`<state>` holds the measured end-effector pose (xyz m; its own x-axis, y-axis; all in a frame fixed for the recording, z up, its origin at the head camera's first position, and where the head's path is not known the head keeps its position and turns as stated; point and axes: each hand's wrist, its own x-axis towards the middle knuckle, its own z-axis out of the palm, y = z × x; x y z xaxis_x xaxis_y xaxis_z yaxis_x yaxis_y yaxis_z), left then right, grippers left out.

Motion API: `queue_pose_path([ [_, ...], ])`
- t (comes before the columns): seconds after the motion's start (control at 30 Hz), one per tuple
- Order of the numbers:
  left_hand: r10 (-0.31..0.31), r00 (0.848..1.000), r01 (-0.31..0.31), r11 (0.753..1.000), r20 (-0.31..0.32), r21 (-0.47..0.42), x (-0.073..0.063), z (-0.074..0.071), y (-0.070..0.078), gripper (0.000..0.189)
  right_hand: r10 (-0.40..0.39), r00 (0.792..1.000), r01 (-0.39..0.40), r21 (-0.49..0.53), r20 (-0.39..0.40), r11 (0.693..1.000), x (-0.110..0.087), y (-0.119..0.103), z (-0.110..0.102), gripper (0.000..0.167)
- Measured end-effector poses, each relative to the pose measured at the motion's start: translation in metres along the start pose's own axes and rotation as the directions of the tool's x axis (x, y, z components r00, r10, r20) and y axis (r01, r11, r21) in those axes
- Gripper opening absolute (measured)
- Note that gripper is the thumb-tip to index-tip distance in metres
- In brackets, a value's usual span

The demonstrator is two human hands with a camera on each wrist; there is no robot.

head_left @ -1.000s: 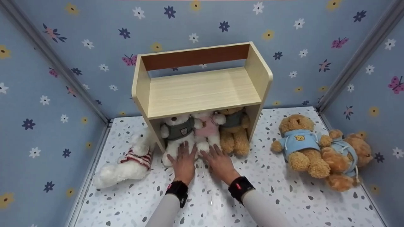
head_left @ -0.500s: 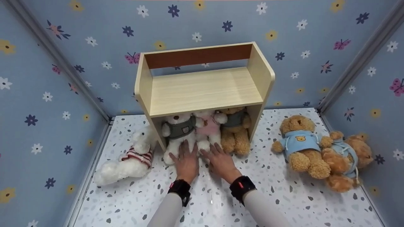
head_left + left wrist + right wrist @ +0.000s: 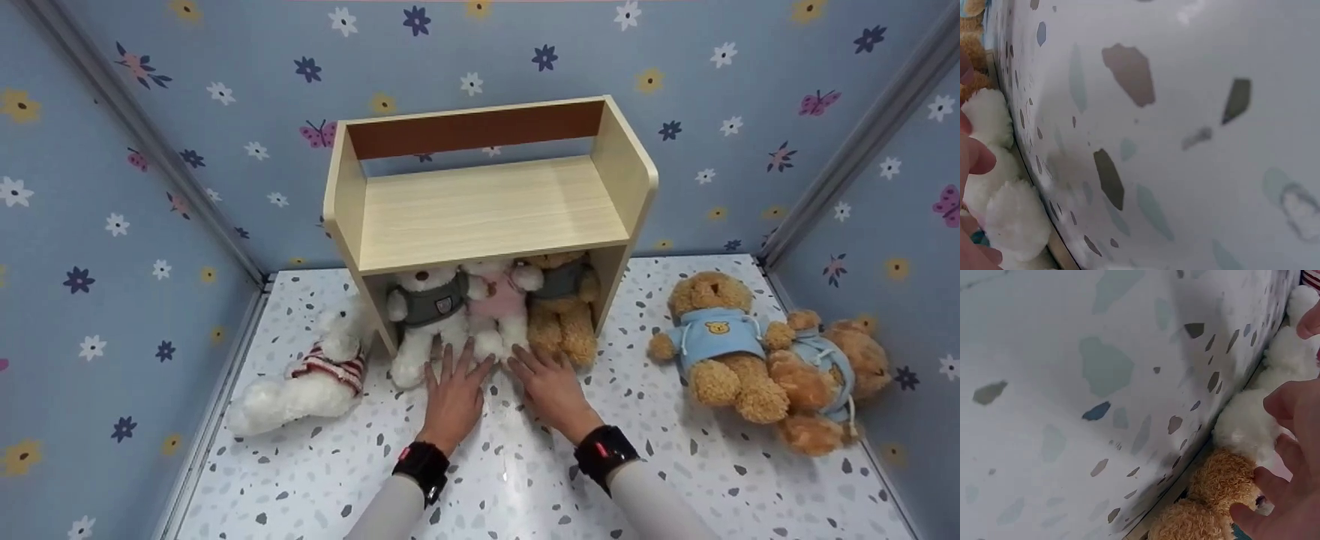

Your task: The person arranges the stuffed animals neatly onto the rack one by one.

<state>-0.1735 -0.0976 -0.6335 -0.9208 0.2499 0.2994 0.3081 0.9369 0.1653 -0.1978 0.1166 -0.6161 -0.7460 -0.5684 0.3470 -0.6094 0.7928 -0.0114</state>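
Three plush toys sit in the lower compartment of a pale wooden shelf point(image 3: 495, 214). On its left is a white bear in a dark green top point(image 3: 435, 307), in the middle a white toy in pink point(image 3: 499, 301), on the right a brown bear in a dark top point(image 3: 562, 315). My left hand point(image 3: 455, 397) has spread fingers at the feet of the white toys. My right hand point(image 3: 555, 394), fingers extended, is near the feet of the pink-clad toy and the brown bear. In the right wrist view, brown plush feet point(image 3: 1224, 484) lie beside my fingers.
A white plush in a red-striped top point(image 3: 330, 367) lies left of the shelf. Right of it lie two brown bears in blue, one hooded bear point(image 3: 724, 337) face up and another bear point(image 3: 832, 367) against the side wall. Flowered walls point(image 3: 480, 52) enclose the speckled floor point(image 3: 517, 487).
Both hands have drawn back slightly from the toys, and the right has shifted to the right. More of the white bear's legs shows now. The view has shifted a little.
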Motion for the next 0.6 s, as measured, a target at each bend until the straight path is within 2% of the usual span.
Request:
queue_pose_path([
  [0.13, 0.017, 0.999, -0.018, 0.999, 0.043, 0.038, 0.003, 0.004, 0.002, 0.054, -0.01, 1.0, 0.01, -0.134, -0.002, 0.991, 0.0, 0.006, 0.004, 0.049],
  [0.27, -0.001, 0.999, -0.001, 0.999, 0.041, 0.039, 0.003, 0.01, 0.002, 0.046, 0.034, 0.998, -0.045, -0.192, -0.058, 0.98, -0.001, 0.014, 0.007, 0.041],
  [0.37, -0.006, 0.998, 0.005, 1.0, 0.06, 0.021, 0.0, 0.012, 0.001, 0.042, 0.062, 0.993, -0.081, -0.186, -0.102, 0.979, -0.002, 0.018, 0.007, 0.038],
  [0.47, -0.006, 0.997, 0.006, 1.0, 0.079, 0.003, -0.002, 0.011, 0.002, 0.04, 0.046, 0.992, -0.062, -0.132, -0.117, 0.989, 0.0, 0.017, 0.005, 0.04],
  [0.6, 0.024, 0.999, -0.024, 1.0, 0.039, 0.001, -0.001, 0.008, 0.005, 0.038, 0.026, 0.987, -0.029, -0.017, -0.161, 0.999, 0.013, 0.015, -0.005, 0.035],
])
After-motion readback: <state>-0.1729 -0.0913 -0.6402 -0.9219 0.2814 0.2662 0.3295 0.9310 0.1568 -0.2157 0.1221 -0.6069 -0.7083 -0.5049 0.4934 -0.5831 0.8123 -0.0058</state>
